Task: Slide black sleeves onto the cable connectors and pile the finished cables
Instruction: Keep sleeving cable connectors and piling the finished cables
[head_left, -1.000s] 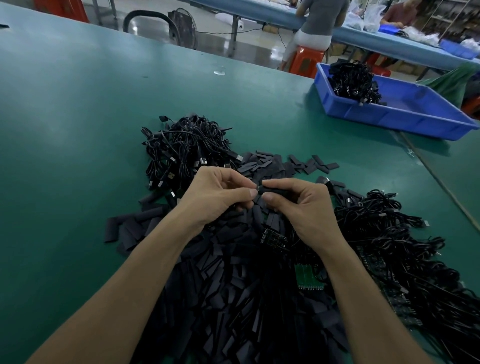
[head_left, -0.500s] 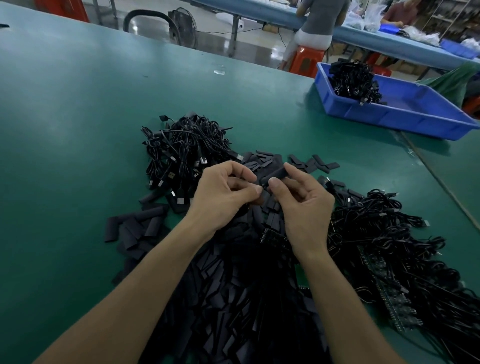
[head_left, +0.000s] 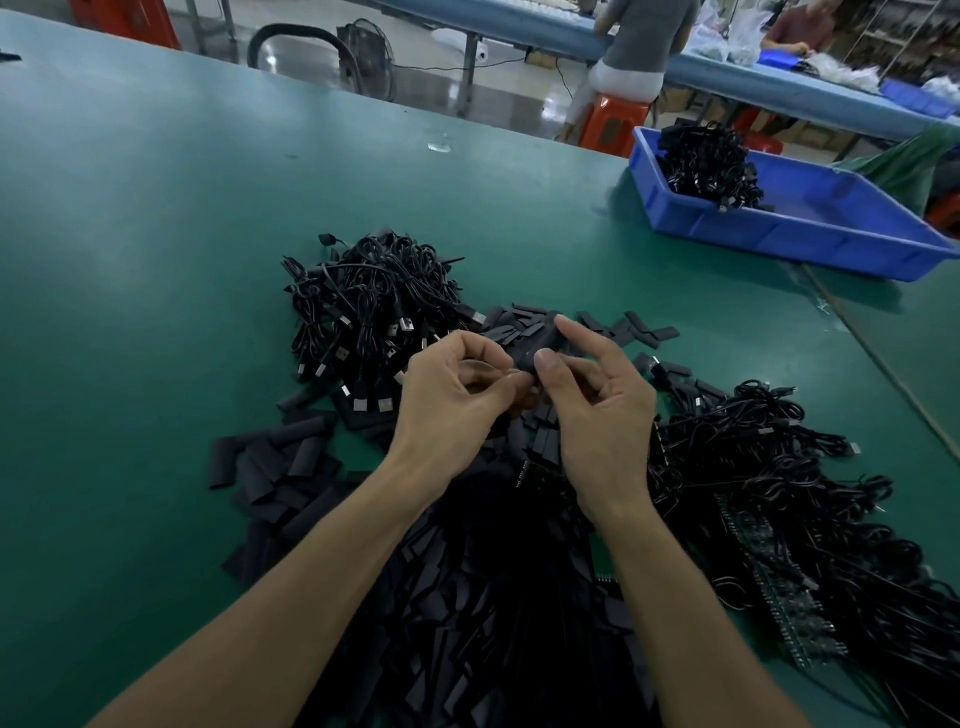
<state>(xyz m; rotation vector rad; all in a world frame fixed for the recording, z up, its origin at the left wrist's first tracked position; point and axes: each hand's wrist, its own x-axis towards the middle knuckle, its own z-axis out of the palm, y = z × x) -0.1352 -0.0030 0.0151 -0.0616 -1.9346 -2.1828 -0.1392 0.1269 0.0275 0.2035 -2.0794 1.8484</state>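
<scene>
My right hand (head_left: 597, 410) pinches a black sleeve (head_left: 540, 345) between thumb and forefinger, tilted up to the right. My left hand (head_left: 452, 400) meets it from the left, fingertips pinched at the sleeve's lower end; what they hold is hidden. A heap of loose black sleeves (head_left: 467, 597) lies under both forearms. A pile of black cables with silver plugs (head_left: 369, 317) sits just beyond my left hand. More black cables (head_left: 779, 493) spread to the right.
A blue tray (head_left: 810, 234) holding a bundle of cables stands at the far right on the green table (head_left: 156, 260). Small circuit boards (head_left: 795, 608) lie among the right-hand cables. People sit at another table behind.
Both hands have risen and moved away from me. My right hand has tilted the sleeve from level to pointing up-right, its other fingers spreading.
</scene>
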